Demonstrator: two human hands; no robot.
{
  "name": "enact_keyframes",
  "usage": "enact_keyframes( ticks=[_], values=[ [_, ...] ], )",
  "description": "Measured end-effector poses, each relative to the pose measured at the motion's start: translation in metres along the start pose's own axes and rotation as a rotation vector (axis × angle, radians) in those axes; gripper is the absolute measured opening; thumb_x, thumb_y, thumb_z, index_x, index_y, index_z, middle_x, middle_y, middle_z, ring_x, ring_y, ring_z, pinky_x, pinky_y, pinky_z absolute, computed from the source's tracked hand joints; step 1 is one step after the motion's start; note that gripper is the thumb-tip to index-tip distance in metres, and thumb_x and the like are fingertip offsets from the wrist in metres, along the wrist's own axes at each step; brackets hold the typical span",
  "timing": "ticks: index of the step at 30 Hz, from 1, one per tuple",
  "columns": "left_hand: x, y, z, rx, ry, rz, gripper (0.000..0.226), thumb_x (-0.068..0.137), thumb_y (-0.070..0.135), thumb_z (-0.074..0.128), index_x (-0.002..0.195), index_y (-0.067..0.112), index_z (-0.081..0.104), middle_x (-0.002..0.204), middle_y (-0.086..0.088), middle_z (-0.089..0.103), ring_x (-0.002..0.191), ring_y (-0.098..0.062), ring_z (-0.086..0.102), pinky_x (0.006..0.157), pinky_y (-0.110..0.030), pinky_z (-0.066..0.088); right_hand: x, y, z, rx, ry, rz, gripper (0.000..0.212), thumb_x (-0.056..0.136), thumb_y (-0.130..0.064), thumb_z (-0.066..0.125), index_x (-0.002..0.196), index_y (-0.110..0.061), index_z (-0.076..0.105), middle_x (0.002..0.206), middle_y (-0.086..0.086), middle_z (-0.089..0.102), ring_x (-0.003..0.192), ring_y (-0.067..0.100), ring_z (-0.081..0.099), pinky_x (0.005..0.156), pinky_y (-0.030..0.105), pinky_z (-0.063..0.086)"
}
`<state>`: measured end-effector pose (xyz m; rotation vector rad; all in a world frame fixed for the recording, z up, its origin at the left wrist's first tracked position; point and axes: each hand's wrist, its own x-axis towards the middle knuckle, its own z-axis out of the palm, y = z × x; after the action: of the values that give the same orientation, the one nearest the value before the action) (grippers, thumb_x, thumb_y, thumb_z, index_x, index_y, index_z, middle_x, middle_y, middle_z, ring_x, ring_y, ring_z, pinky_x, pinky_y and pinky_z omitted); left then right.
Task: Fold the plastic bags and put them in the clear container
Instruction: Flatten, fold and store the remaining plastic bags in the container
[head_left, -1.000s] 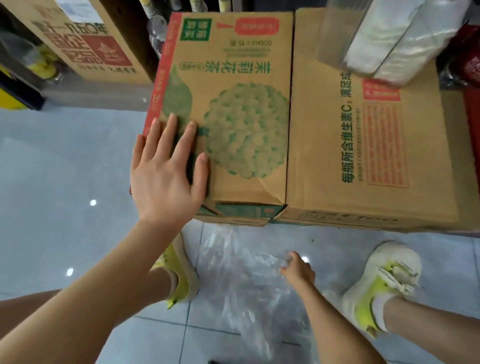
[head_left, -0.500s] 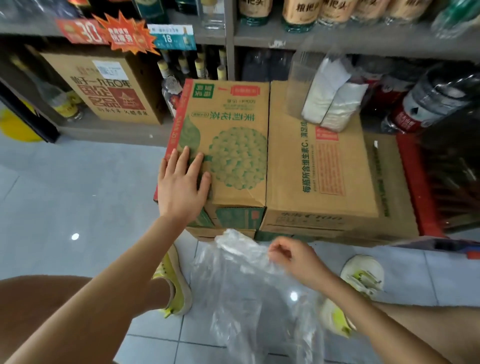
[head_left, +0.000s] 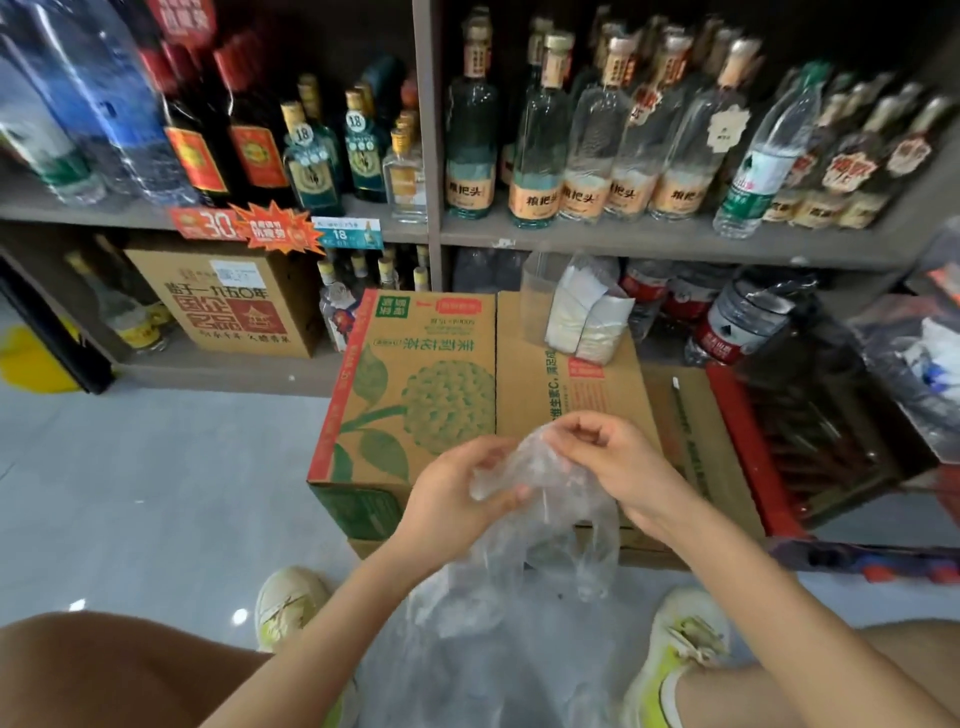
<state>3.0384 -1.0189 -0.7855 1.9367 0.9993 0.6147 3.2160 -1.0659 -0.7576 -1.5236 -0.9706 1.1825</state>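
A crumpled clear plastic bag hangs in front of the cardboard boxes, its top bunched between both hands. My left hand grips its left side with thumb and fingers curled around the film. My right hand pinches the top edge just to the right. More clear plastic lies on the floor between my feet. The clear container stands on the right cardboard box at the back, holding white folded bags.
Two cardboard boxes sit side by side on the grey tiled floor in front of me. Behind them, shelves carry several glass and plastic bottles. A red crate stands to the right. Open floor lies to the left.
My left hand left the green-printed box and took hold of the bag. My right hand lifted the bag from the floor up to box height. The view tilted up to the shelves.
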Motion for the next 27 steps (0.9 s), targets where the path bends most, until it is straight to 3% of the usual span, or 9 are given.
enact_keyframes(
  ticks=[3, 6, 8, 11, 14, 16, 20, 24, 27],
  values=[
    [0.006, 0.003, -0.007, -0.11, 0.013, -0.046, 0.019, 0.081, 0.024, 0.076, 0.097, 0.013, 0.073, 0.089, 0.002, 0.072, 0.084, -0.015, 0.064, 0.081, -0.032, 0.051, -0.001, -0.006, -0.011, -0.141, 0.034, -0.019, 0.006, 0.083, -0.023, 0.068, 0.083, -0.026, 0.073, 0.081, -0.005, 0.073, 0.079, 0.011, 0.065, 0.075, 0.026, 0.051],
    [0.009, 0.007, -0.021, -0.189, -0.027, -0.063, 0.008, 0.079, 0.022, 0.077, 0.086, 0.019, 0.074, 0.082, -0.002, 0.072, 0.076, -0.014, 0.065, 0.072, -0.025, 0.05, -0.006, -0.011, -0.031, -0.329, -0.001, -0.049, 0.015, 0.085, -0.016, 0.069, 0.085, -0.031, 0.073, 0.087, -0.016, 0.073, 0.087, 0.0, 0.065, 0.08, 0.019, 0.048],
    [0.01, 0.012, -0.025, -0.209, -0.068, -0.06, 0.007, 0.079, 0.022, 0.077, 0.082, 0.018, 0.073, 0.082, -0.006, 0.071, 0.075, -0.019, 0.064, 0.071, -0.025, 0.05, -0.009, -0.011, -0.04, -0.409, 0.003, -0.062, 0.023, 0.086, -0.013, 0.067, 0.089, -0.035, 0.072, 0.092, -0.017, 0.072, 0.093, 0.0, 0.064, 0.088, 0.023, 0.048],
    [0.013, 0.015, -0.024, -0.217, -0.028, -0.038, 0.01, 0.082, 0.025, 0.074, 0.08, 0.016, 0.069, 0.077, -0.006, 0.068, 0.07, -0.02, 0.059, 0.069, -0.025, 0.048, -0.012, -0.015, -0.04, -0.423, 0.047, -0.095, 0.029, 0.09, -0.025, 0.061, 0.114, -0.041, 0.059, 0.115, -0.016, 0.063, 0.11, 0.005, 0.057, 0.098, 0.027, 0.046],
    [0.014, 0.021, -0.024, -0.317, 0.061, -0.03, 0.01, 0.085, 0.026, 0.069, 0.079, 0.019, 0.067, 0.07, 0.002, 0.061, 0.065, -0.007, 0.053, 0.065, -0.018, 0.043, -0.017, -0.017, -0.028, -0.362, -0.071, -0.01, 0.071, 0.079, -0.04, 0.068, 0.142, -0.04, 0.035, 0.13, -0.015, 0.048, 0.121, 0.005, 0.047, 0.102, 0.028, 0.043],
    [0.013, 0.024, -0.029, -0.343, 0.112, -0.022, 0.01, 0.086, 0.025, 0.066, 0.08, 0.018, 0.067, 0.067, 0.006, 0.059, 0.062, -0.003, 0.05, 0.063, -0.015, 0.042, -0.016, -0.014, -0.021, -0.379, -0.056, -0.047, 0.072, 0.078, -0.02, 0.076, 0.139, -0.035, 0.041, 0.125, -0.014, 0.054, 0.114, 0.005, 0.054, 0.089, 0.017, 0.047],
    [0.013, 0.008, -0.05, -0.371, 0.177, -0.087, 0.011, 0.081, 0.013, 0.074, 0.087, 0.022, 0.071, 0.074, 0.001, 0.058, 0.07, -0.008, 0.054, 0.07, -0.02, 0.046, -0.015, -0.013, -0.031, -0.321, 0.071, -0.12, 0.056, 0.075, 0.001, 0.074, 0.113, -0.038, 0.058, 0.1, 0.003, 0.068, 0.092, 0.015, 0.064, 0.074, 0.021, 0.053],
    [0.012, -0.007, -0.071, -0.444, 0.139, -0.14, 0.031, 0.073, -0.006, 0.075, 0.093, 0.017, 0.071, 0.07, 0.004, 0.048, 0.069, -0.011, 0.047, 0.07, -0.017, 0.045, -0.015, -0.021, -0.045, -0.196, -0.004, -0.1, 0.051, 0.074, 0.013, 0.069, 0.104, -0.028, 0.067, 0.098, 0.006, 0.07, 0.086, 0.012, 0.064, 0.071, 0.019, 0.052],
    [0.013, -0.008, -0.079, -0.427, 0.078, -0.138, 0.034, 0.07, -0.007, 0.077, 0.094, 0.016, 0.072, 0.07, 0.006, 0.053, 0.073, -0.012, 0.052, 0.079, -0.026, 0.047, -0.011, -0.029, -0.047, -0.1, -0.022, -0.088, 0.049, 0.075, 0.019, 0.063, 0.103, -0.021, 0.069, 0.102, 0.007, 0.071, 0.091, 0.012, 0.066, 0.072, 0.02, 0.054]
  ],
)
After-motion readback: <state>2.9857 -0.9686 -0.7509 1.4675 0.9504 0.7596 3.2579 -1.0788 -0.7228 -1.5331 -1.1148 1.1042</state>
